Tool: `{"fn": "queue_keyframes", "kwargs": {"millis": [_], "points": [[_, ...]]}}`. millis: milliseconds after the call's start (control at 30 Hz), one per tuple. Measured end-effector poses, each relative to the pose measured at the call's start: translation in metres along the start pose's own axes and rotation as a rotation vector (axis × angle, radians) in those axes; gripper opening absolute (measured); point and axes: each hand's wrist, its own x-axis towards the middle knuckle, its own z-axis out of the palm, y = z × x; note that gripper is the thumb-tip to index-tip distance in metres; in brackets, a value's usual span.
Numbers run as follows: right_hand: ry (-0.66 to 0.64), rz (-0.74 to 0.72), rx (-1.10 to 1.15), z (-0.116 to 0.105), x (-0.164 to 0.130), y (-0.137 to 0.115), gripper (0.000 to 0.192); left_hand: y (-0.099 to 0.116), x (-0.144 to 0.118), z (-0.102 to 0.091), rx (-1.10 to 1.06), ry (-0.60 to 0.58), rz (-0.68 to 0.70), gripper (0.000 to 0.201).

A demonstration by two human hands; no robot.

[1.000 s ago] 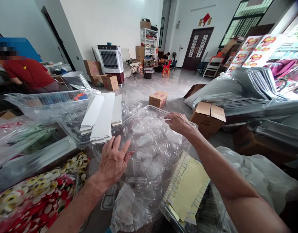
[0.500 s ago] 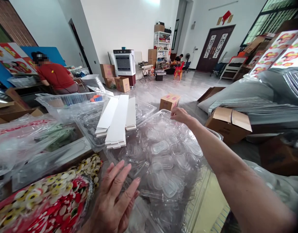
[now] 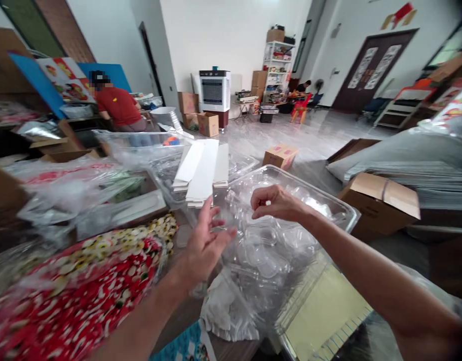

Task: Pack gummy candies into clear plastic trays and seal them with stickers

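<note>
A bag of red and yellow printed pieces [image 3: 76, 291] lay left of the clear plastic tray [image 3: 343, 213]. The left hand [image 3: 206, 243] hovered at the tray's near-left edge, fingers spread, touching nothing clearly. White card strips [image 3: 203, 170] sat just behind it. The right hand [image 3: 274, 203] hung over the tray's clear moulded inserts [image 3: 268, 250], fingertips pinched together, perhaps on thin clear plastic. A yellow sheet [image 3: 324, 313] lay nearer than the tray.
</note>
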Motion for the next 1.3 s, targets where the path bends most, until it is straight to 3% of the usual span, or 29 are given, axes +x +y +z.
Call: {"fn": "queue_keyframes", "kwargs": {"millis": [33, 100, 200, 300, 400, 467, 533, 633, 800, 933, 1100, 1300], "points": [[-0.003, -0.068, 0.008, 0.014, -0.001, -0.01, 0.021, 0.002, 0.01, 0.004, -0.191, 0.015, -0.128, 0.076], [-0.014, -0.168, 0.028, 0.033, -0.004, -0.022, 0.022, 0.002, 0.027, 0.008, -0.451, -0.001, -0.258, 0.076], [0.024, -0.143, 0.056, 0.043, -0.012, -0.016, 0.023, -0.009, 0.039, 0.009, -0.542, 0.024, -0.249, 0.073], [0.04, -0.04, -0.053, 0.032, -0.025, 0.004, 0.01, -0.025, 0.043, 0.004, -0.364, 0.049, -0.162, 0.07], [0.046, 0.017, -0.314, 0.007, -0.035, 0.027, 0.036, -0.037, 0.047, -0.002, 0.061, -0.01, 0.022, 0.066], [0.174, 0.185, -0.503, -0.018, -0.031, 0.044, 0.04, -0.039, 0.048, -0.003, 0.424, -0.032, 0.21, 0.064], [0.288, 0.447, -0.68, -0.046, -0.019, 0.064, 0.036, -0.038, 0.046, -0.004, 0.729, -0.018, 0.369, 0.06], [0.255, 0.647, -0.783, -0.076, 0.011, 0.095, 0.032, -0.036, 0.04, -0.006, 0.971, 0.012, 0.501, 0.051], [0.104, 0.767, -0.844, -0.075, 0.05, 0.134, 0.031, -0.037, 0.037, -0.024, 1.069, 0.084, 0.609, 0.042], [0.058, 0.823, -0.887, -0.07, 0.052, 0.15, 0.032, -0.039, 0.036, -0.04, 1.042, 0.09, 0.658, 0.034], [0.001, 0.805, -0.921, -0.076, 0.045, 0.155, 0.031, -0.038, 0.035, -0.045, 0.991, 0.081, 0.736, 0.029], [0.002, 0.778, -0.96, -0.066, 0.047, 0.142, 0.031, -0.032, 0.034, -0.038, 0.955, 0.083, 0.794, 0.028]]}}
